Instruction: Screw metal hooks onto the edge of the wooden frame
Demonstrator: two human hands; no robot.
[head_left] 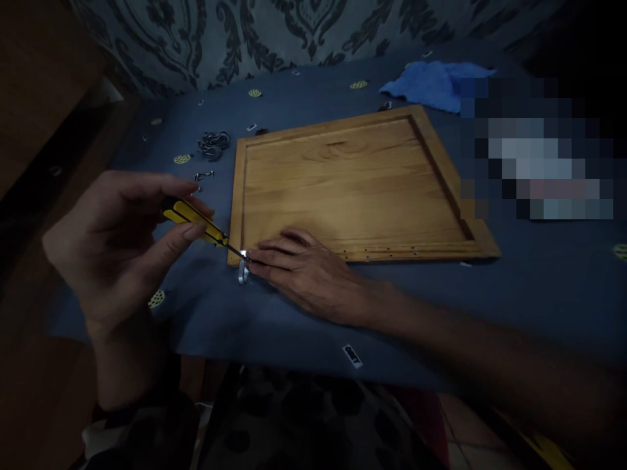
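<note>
My left hand (132,241) is closed around the yellow and black handle of a screwdriver (196,222), thumb below and fingers above. The screwdriver slants down to the right. Its tip meets a small shiny metal hook (243,271) at the near left corner of a framed wooden panel (337,189). From the right, my right hand (313,277) rests over the panel's near edge, with its fingertips together against the hook. Those fingertips partly cover the hook, and any screw under the tip is too small to make out.
Several metal hooks (213,145) lie in a pile beyond the panel's left side, with a few small screws (204,175) nearer. A blue cloth (431,85) lies at the back right. Small holes dot the panel's near rail. Another person, blurred out, is at the right.
</note>
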